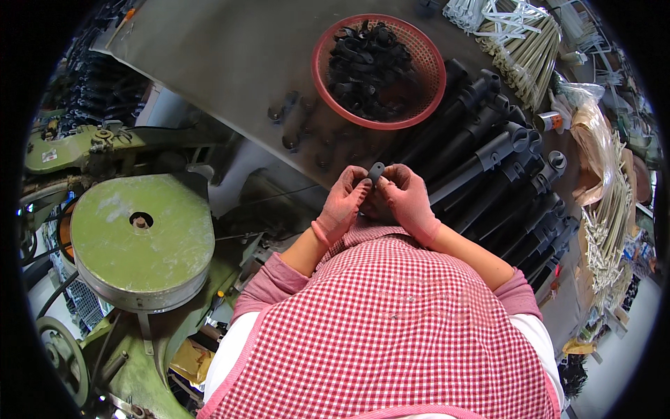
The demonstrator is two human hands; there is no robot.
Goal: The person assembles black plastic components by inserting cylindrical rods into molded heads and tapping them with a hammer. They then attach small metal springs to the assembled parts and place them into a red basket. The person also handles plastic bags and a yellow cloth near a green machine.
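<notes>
Left hand: the pink-gloved left hand (343, 201) pinches a small black part (377, 172) between thumb and fingers.
Right hand: the pink-gloved right hand (410, 204) grips the same piece from its other side, thumb and fingertips close together.
Black part: it sits between the two hands, just above the checked apron (398, 321), its rounded end with a small hole pointing away from the person; its lower end seems hidden by the fingers.
Basket: beyond the hands, a red plastic basket (380, 124) stands on the grey table (223, 63), holding a heap of black pieces (363, 70).
Tubes: black tubes (481, 159) lie side by side right of the hands.
Far right: bundles of pale rods (523, 59) lie beyond the tubes.
Left side: a green machine cover (160, 230), rounded, is well apart from the hands.
</notes>
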